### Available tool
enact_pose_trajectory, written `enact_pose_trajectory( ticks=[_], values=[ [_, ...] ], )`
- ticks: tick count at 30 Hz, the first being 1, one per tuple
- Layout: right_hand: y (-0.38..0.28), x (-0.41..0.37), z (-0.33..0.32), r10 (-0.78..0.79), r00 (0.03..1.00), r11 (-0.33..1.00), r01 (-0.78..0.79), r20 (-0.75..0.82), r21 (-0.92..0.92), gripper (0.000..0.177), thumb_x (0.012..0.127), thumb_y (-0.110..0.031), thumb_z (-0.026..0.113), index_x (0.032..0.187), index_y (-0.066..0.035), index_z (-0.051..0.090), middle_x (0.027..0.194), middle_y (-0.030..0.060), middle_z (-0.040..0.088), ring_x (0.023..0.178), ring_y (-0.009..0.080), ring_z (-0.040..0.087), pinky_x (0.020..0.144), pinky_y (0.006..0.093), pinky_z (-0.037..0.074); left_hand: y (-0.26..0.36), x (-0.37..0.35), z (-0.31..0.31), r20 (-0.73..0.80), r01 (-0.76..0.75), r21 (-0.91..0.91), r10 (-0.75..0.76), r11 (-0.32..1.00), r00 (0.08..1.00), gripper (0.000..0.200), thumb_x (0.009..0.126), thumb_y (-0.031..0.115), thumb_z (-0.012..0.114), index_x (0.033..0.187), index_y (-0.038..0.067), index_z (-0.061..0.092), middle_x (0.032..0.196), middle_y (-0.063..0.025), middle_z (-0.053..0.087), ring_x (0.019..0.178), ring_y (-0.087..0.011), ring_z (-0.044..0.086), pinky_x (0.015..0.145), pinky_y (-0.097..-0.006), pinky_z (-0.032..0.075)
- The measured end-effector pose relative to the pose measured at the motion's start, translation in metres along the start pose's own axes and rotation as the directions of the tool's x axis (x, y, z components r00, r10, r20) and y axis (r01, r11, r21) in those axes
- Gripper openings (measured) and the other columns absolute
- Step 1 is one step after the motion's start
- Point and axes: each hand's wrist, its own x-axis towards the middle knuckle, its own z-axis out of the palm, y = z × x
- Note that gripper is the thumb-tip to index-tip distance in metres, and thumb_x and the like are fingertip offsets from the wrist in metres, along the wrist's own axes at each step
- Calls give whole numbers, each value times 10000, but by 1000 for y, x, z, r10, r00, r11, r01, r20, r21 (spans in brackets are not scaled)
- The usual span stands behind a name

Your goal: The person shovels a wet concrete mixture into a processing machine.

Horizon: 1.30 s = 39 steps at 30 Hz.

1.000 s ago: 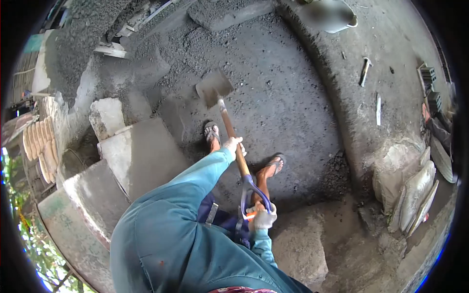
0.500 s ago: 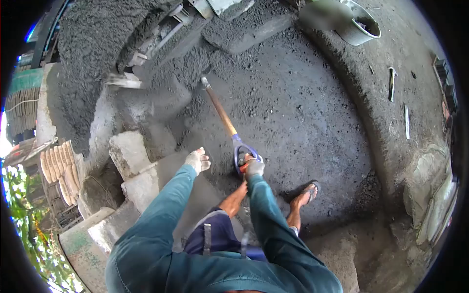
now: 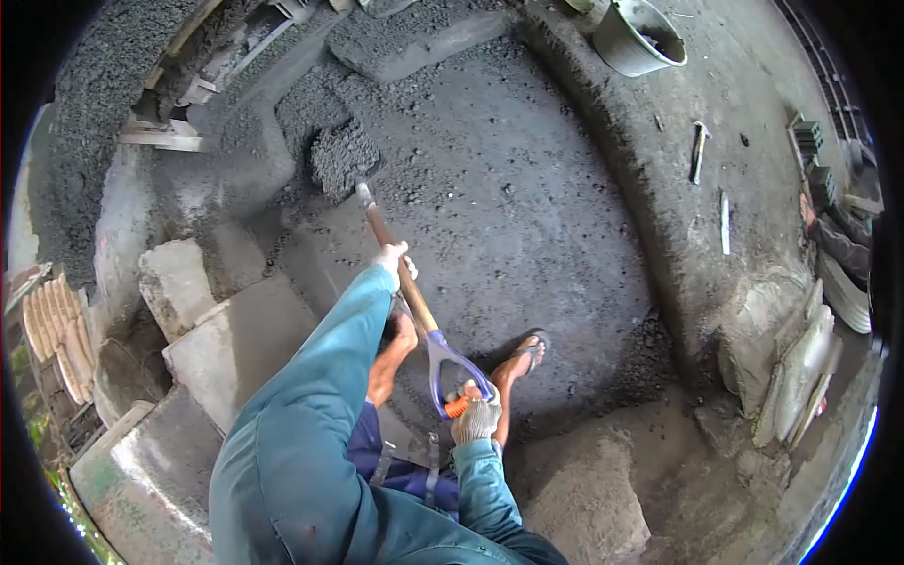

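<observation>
A shovel [image 3: 405, 265] slants across the middle of the view, its blade up and to the left. Grey wet mix [image 3: 343, 158] is heaped on the blade. My left hand [image 3: 396, 262], in a light glove, is wrapped round the wooden shaft below the metal socket. My right hand [image 3: 476, 415], gloved as well, grips the orange crossbar of the purple D-shaped handle, close in front of my body. Under and around the shovel lies a dark floor [image 3: 565, 235] strewn with crumbs of mix.
A metal bucket [image 3: 633, 42] stands at the top right, beyond a raised rim [image 3: 629, 179]. A hammer [image 3: 699, 153] lies right of that rim. Concrete blocks [image 3: 176, 282] are at the left, a large stone block [image 3: 593, 494] near my feet, and a mix pile [image 3: 89, 122] upper left.
My left hand has gone from free and open to holding the shaft. The shovel's loaded blade now shows, and my right hand with the handle is lower in view. The view has shifted right.
</observation>
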Motion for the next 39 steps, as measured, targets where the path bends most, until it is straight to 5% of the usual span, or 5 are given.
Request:
enact_pose_trajectory(
  ticks=[16,28,32,34,39],
  values=[
    [-130,-39,-289,-192,975,971,172,-111,-168,229,818,-218,709,892,-51,570,649,65,555,485,202,520,442,377,456,-351,-291,98,12,274,-10,-274,962,962,124,879,117,600,829,162,495,687,-46,464,562,-266,494,531,-466,448],
    [-420,-133,-211,-626,327,744,522,708,417,318,800,-302,761,862,-21,626,680,72,640,546,174,596,513,330,509,-35,-644,261,733,-123,-453,447,883,513,133,909,148,629,876,81,519,749,-78,534,660,-273,560,701,-487,513],
    [-429,-285,-52,-877,51,48,999,477,-18,441,775,-368,778,1015,-26,638,731,73,665,631,233,650,617,366,551,112,-713,240,701,-126,-588,581,799,415,134,918,140,631,901,99,505,717,-42,508,604,-220,557,565,-436,503],
    [-426,-303,20,-384,-570,-710,685,727,162,510,791,-422,768,1112,-52,624,874,98,685,800,321,682,795,449,547,245,-665,197,520,-398,-684,791,611,323,127,899,156,617,868,114,502,630,-31,475,538,-220,518,557,-424,473],
    [-368,-292,85,-470,-364,-449,883,804,137,739,828,-541,715,1291,11,550,1278,248,564,1209,426,545,1038,488,421,295,-591,155,226,-606,-607,843,514,489,155,902,175,620,861,128,478,615,-7,443,487,-176,457,507,-378,444]
  ],
)
